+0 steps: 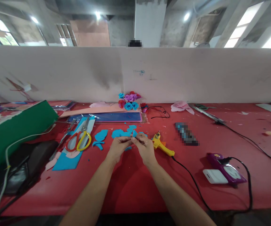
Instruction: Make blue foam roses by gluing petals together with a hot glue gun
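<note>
My left hand [119,147] and my right hand [145,147] meet over the middle of the red table, fingers pinched together. Between their fingertips is a small blue paper piece [134,133], partly hidden by the fingers. Cut blue paper petals [118,133] lie just beyond my hands, with more blue pieces [101,135] to the left. To the right of my right hand lies a yellow hot glue gun [162,147] with a black cord. Scissors [84,140] with red and yellow handles rest on a blue paper strip [66,161] at the left.
A bunch of paper flowers [129,101] stands by the white partition [79,75]. A green board [19,131] and black bag [35,160] occupy the left. On the right are a phone [186,134], a purple power strip [231,172] with a white adapter [215,176], and cords.
</note>
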### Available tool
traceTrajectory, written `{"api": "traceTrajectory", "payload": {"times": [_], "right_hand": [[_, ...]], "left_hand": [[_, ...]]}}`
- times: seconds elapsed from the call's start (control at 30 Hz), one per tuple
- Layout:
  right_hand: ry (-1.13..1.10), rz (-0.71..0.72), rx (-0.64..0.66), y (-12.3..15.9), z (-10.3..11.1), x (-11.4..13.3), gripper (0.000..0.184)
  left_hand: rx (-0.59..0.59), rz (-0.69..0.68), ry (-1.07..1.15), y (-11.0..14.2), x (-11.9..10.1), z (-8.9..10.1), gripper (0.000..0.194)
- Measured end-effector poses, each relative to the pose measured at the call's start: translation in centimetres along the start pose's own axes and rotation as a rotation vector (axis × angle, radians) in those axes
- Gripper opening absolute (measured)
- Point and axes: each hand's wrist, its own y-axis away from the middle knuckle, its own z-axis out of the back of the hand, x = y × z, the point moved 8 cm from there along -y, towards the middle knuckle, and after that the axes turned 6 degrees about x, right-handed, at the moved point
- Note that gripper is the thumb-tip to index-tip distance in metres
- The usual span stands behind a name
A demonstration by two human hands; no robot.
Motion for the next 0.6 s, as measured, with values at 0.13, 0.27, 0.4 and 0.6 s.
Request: {"api": "traceTrajectory", "payload": {"times": [0.13, 0.27, 0.4, 0.6], "right_hand": [[-0.041, 0.009, 0.029, -0.15, -0.30, -0.07, 0.026], [-0.047, 0.011, 0.035, -0.11, -0.54, 0.05, 0.027], [-0.029, -0.045, -0.002, 0.06, -0.35, -0.25, 0.020], [-0.084, -0.112, -0.052, 0.02, 0.02, -0.71, 0.028]], "left_hand": [[0.086, -0.002, -0.089, -0.18, 0.30, -0.32, 0.020], [0.061, -0.007, -0.109, -0.30, 0.54, -0.18, 0.022], [-0.001, -0.023, -0.088, -0.24, 0.12, 0.05, 0.022], [-0.062, -0.053, -0.067, -0.02, -0.35, 0.24, 0.019]]}}
